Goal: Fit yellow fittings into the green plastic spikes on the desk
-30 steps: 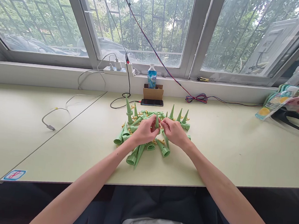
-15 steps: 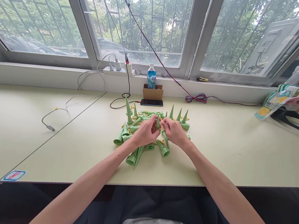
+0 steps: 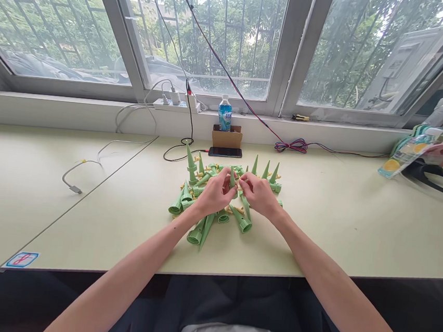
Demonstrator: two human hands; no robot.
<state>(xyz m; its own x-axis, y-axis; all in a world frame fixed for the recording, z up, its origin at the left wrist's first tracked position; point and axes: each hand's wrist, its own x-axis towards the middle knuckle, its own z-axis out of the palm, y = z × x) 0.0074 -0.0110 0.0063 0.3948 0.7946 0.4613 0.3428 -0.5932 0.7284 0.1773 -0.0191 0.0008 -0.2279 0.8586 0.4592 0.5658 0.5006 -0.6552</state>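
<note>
A tapered green plastic spike (image 3: pixel 233 178) is held near upright, tip upward, between the thumb and fingers of the left hand (image 3: pixel 217 191), which are closed around it above the middle of a crowded pile. The right hand (image 3: pixel 258 194) is placed just beside it, its thumb and forefinger brought together close to the spike's side; whether anything is pinched between those fingertips cannot be told.

Around and below both hands, more green spikes (image 3: pixel 242 220) are spread over the pale table (image 3: pixel 337 224). Some are stood on end at the rear left and rear right, while others are laid flat, with threaded open ends (the nearest ones at the front left) turned toward the viewer. Small yellow fittings (image 3: pixel 236 210) are scattered among them, partly hidden.

Behind the pile, a smartphone (image 3: pixel 225 152) is laid just in front of a small cardboard box (image 3: pixel 227 137), and a black cable (image 3: pixel 175 160) is run to its left end. A bottle of blue liquid (image 3: pixel 225 115) is seen upright at the box, its base hidden. To the right, a red-and-blue wire (image 3: pixel 292 145) is gathered in a bundle; to the left, a white cable (image 3: pixel 74 189) is stretched loosely across the tabletop.
</note>
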